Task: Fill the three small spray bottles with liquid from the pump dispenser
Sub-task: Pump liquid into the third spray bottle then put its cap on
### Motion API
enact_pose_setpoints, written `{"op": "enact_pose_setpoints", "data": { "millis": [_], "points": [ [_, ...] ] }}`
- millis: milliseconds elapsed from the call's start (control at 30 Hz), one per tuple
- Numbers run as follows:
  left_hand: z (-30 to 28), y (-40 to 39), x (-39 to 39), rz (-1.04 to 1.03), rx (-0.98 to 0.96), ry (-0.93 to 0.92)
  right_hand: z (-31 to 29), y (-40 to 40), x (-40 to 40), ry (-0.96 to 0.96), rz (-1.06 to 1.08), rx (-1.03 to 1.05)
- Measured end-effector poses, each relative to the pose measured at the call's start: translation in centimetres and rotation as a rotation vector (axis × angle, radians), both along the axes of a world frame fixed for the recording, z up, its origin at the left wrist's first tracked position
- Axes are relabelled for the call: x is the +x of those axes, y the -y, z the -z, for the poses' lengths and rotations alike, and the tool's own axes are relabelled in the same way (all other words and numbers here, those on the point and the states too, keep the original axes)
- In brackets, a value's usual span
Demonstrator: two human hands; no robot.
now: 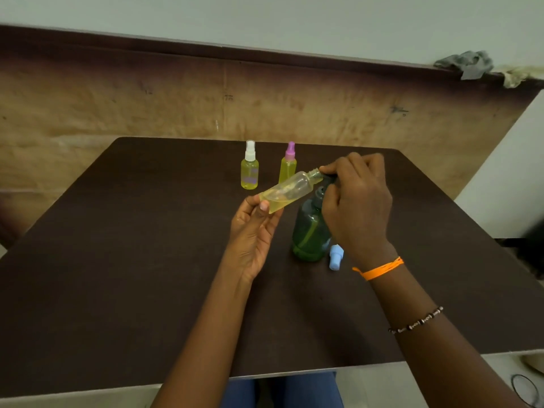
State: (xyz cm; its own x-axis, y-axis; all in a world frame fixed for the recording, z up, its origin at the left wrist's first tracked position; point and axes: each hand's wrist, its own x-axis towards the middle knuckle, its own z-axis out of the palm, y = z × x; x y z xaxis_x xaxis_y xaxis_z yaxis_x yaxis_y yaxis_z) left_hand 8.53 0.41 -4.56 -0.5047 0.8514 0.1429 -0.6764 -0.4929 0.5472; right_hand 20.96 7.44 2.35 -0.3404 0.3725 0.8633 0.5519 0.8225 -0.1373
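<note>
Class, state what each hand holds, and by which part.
Left hand pinches the uncapped spray bottle by its base. Right hand grips the green pump dispenser by its pump head.

text: none legible | white-capped bottle (249, 172): purple label patch, blurred, unreadable

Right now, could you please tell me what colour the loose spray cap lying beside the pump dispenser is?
Light blue plastic spray cap; head view.
</note>
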Motion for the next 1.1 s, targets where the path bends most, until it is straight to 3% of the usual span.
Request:
{"op": "enact_pose_setpoints", "data": {
  "millis": [267, 567, 800, 967, 1100],
  "points": [
    [0.1, -0.1, -0.2, -0.015, -0.011, -0.001, 2.7, 0.0, -1.0, -0.176, 0.001, -0.007],
    [0.0, 0.0, -0.1, -0.016, -0.008, -0.021, -1.2, -0.4, 0.1, 0.037, -0.029, 0.035],
    [0.0, -0.1, 0.0, -0.005, -0.007, -0.011, 2.7, -0.1, -0.1, -0.095, -0.073, -0.030],
    [0.0, 0.0, 0.0, -0.012, -0.010, -0.009, 0.2, -0.8, 0.4, 0.030, -0.080, 0.047],
    [0.0, -0.1, 0.0, -0.014, -0.004, -0.001, -0.2, -1.0, 0.2, 0.020, -0.141, 0.014]
  ]
}}
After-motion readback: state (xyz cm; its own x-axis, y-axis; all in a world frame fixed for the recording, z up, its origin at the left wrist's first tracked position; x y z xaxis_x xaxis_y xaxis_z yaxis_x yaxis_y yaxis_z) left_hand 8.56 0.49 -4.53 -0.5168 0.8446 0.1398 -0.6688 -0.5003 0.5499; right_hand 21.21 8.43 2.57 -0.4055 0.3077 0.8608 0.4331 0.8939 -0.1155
